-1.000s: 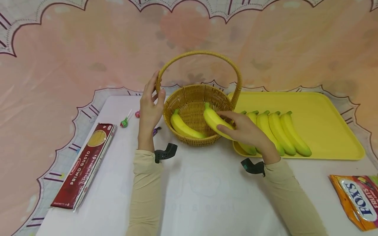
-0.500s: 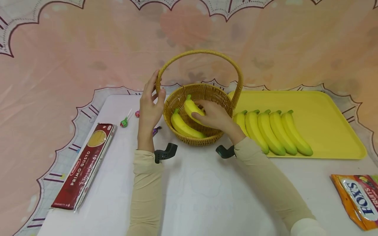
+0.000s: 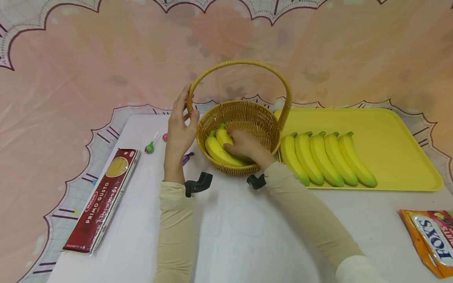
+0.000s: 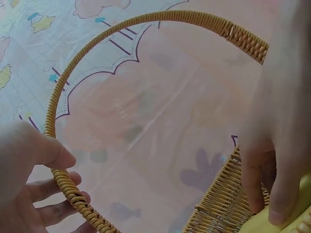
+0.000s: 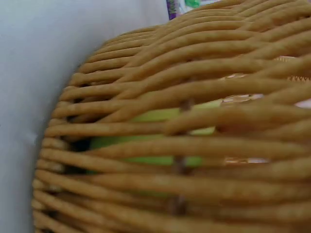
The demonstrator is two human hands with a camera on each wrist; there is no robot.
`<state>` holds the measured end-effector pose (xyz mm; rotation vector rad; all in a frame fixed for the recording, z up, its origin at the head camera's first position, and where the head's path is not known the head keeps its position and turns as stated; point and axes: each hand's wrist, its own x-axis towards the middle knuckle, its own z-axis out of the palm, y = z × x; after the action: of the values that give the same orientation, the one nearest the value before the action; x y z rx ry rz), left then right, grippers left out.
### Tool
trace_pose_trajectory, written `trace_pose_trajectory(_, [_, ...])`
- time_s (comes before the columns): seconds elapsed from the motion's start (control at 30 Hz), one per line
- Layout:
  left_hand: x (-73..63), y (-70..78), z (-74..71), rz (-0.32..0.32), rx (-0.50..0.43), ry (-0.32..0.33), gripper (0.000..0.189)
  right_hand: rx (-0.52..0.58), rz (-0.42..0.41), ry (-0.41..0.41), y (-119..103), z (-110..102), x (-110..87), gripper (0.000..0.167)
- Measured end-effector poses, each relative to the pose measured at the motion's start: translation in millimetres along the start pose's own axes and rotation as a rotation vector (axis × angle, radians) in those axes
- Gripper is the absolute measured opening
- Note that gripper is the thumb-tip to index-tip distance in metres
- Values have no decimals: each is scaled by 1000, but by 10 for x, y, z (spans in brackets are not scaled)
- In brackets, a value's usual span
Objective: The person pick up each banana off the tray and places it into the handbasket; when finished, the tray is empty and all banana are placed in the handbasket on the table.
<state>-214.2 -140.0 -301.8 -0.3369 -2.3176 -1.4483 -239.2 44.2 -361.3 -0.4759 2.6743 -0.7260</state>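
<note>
A wicker basket with a tall arched handle stands in the middle of the head view. My left hand grips the handle's left side; in the left wrist view the thumb and fingers lie on either side of the wicker. Inside the basket, my right hand holds a banana by its middle, low and right beside another banana at the left wall. Its lower end is hidden behind the hand. Woven basket wall fills most of the right wrist view.
Right of the basket, a yellow tray carries several bananas in a row. A red spaghetti pack and a green lollipop lie to the left. An orange Fox's sweets bag is at the right edge.
My right hand has carried the banana from over the basket's right rim leftward and down into the basket, alongside the other banana. The left hand has stayed on the handle.
</note>
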Motion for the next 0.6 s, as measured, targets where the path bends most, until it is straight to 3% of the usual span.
trace_pose_trajectory(0.3, [-75,333,-29,-52,14,-24,57,34,-51,89,140,-150,-215,53])
trace_pose_trajectory(0.5, [-78,343,-21,-51,18,-17,57,67,-140,195,288,-335,-455,44])
trace_pose_trajectory(0.6, [-48,239,-7,-40,26,-16,58,83,-169,236,377,-392,-585,41])
